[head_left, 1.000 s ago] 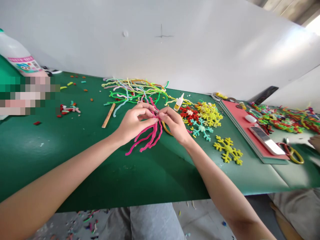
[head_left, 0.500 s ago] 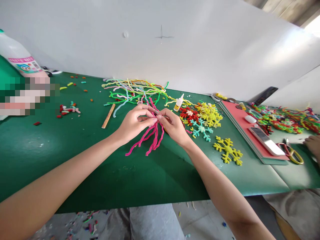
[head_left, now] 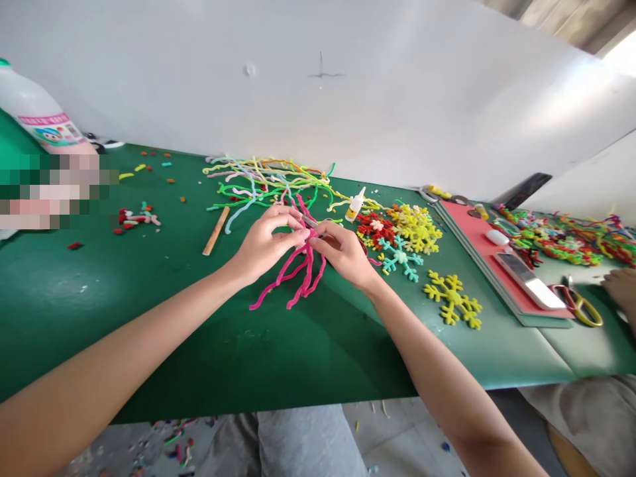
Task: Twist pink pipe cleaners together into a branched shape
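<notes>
Left hand (head_left: 263, 242) and right hand (head_left: 348, 255) pinch a bundle of pink fuzzy stems (head_left: 307, 268) between thumbs and fingertips, over the green table (head_left: 298, 361), loose ends fanning toward its near side. A grey strip (head_left: 310, 222), perhaps a scissor blade, shows between the hands, mostly hidden. A small white bottle (head_left: 355, 205) stands just beyond the right hand; a wooden stick (head_left: 216, 231) lies near the left.

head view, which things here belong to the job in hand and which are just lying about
In the job, judging by contact or likeness:
pink fuzzy stems, at the fingertips of the left hand and right hand
probably the coloured fuzzy stems behind them

Apparently just lying about:
white phone
brown stick
scissors at far right
</notes>
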The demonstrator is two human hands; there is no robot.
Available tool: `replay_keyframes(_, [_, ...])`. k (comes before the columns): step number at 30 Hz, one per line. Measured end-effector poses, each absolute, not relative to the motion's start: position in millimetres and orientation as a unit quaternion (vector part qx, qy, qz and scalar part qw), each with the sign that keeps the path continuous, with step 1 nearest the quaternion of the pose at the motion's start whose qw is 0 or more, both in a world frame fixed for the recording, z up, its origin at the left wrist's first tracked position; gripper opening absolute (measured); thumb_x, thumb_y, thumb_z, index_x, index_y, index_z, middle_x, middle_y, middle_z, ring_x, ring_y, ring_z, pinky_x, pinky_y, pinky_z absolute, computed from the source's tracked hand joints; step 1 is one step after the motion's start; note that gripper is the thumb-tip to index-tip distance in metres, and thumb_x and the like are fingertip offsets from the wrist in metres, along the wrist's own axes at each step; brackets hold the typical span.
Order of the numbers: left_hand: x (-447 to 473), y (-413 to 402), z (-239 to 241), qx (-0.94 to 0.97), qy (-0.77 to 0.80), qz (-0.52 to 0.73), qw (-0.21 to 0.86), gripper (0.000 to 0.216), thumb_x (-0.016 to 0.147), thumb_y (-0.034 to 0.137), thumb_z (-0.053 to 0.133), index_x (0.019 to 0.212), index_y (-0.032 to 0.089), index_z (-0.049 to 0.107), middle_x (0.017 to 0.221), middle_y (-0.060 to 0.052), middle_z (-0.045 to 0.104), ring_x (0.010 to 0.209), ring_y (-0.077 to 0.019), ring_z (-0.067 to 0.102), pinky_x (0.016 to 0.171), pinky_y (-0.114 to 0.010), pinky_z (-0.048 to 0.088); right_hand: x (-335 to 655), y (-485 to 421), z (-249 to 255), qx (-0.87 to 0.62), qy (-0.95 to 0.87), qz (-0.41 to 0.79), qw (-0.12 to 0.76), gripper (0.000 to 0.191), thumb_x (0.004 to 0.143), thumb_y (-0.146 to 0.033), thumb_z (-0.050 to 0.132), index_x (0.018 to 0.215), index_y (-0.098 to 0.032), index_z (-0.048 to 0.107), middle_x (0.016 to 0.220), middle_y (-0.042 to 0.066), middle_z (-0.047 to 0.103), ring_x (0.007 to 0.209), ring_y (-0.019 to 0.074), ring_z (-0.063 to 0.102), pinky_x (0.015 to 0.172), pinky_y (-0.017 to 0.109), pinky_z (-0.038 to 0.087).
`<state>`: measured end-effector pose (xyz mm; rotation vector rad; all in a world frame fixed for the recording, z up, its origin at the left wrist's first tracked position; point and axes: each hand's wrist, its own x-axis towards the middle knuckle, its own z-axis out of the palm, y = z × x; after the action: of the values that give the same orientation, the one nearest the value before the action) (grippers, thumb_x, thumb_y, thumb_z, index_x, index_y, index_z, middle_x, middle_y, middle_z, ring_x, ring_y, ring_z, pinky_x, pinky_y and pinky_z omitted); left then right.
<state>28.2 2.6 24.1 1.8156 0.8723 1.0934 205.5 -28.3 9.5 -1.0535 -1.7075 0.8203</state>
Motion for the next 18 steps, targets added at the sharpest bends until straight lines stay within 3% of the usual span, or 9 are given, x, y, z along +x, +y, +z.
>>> replay_keyframes(7, [28.3, -0.6, 25.1, 0.725, 0.331, 0.440, 0.414, 0.019, 0.079, 0.034, 0.068, 0.069, 0.019, 0.065, 0.112, -0.008, 0.054, 0.125, -0.0267, 0.045, 0.086, -0.035, 0.054, 203.7, -29.5, 12.2, -0.425, -0.670, 0.384, 0.472, 0.026, 0.081, -0.043, 0.067, 0.079, -0.017, 0.062, 0.079, 0.002, 0.059, 0.072, 0.0142, 0.053, 0.066, 0.028, 0.042])
replay_keyframes(18, [29.4, -3.7, 21.7, 0.683, 0.290, 0.466, 0.481, 0.017, 0.079, 0.032, 0.070, 0.069, 0.021, 0.064, 0.105, -0.004, 0.049, 0.118, -0.0223, 0.050, 0.104, -0.040, 0.043, 204.8, -28.0, 10.3, -0.393, -0.627, 0.471, 0.480, 0.040, 0.074, -0.057, 0.071, 0.071, -0.018, 0.062, 0.070, 0.002, 0.059, 0.069, 0.0152, 0.055, 0.068, 0.030, 0.046])
